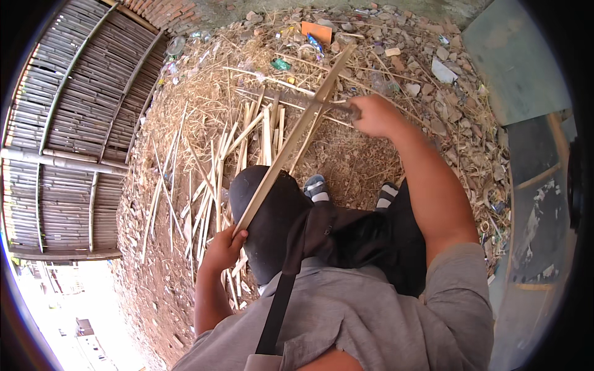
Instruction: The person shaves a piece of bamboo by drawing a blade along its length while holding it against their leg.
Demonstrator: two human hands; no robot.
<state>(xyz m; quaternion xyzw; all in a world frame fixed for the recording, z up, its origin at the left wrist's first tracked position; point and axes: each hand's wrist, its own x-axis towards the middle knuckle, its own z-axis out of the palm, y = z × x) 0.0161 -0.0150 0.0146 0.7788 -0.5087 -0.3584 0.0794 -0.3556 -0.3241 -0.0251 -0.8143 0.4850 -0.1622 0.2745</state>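
Observation:
My left hand (223, 249) is closed round the lower end of a long bamboo strip (278, 164). The strip slants up and away to the right, passing over my black-clad knee. In my right hand (375, 116) is the handle of a long-bladed knife (288, 97). Its dark blade points left and crosses the strip beyond its middle, seeming to touch it there. Just below the crossing a thinner sliver runs close beside the strip; whether it is joined to it, I cannot tell.
Cut bamboo strips (213, 176) lie piled on the ground ahead and to the left. A bamboo slat wall (74, 93) stands at the left, grey panels (520, 68) at the right. Stones and rubble (433, 86) cover the far right. My sandalled feet (317, 187) are below.

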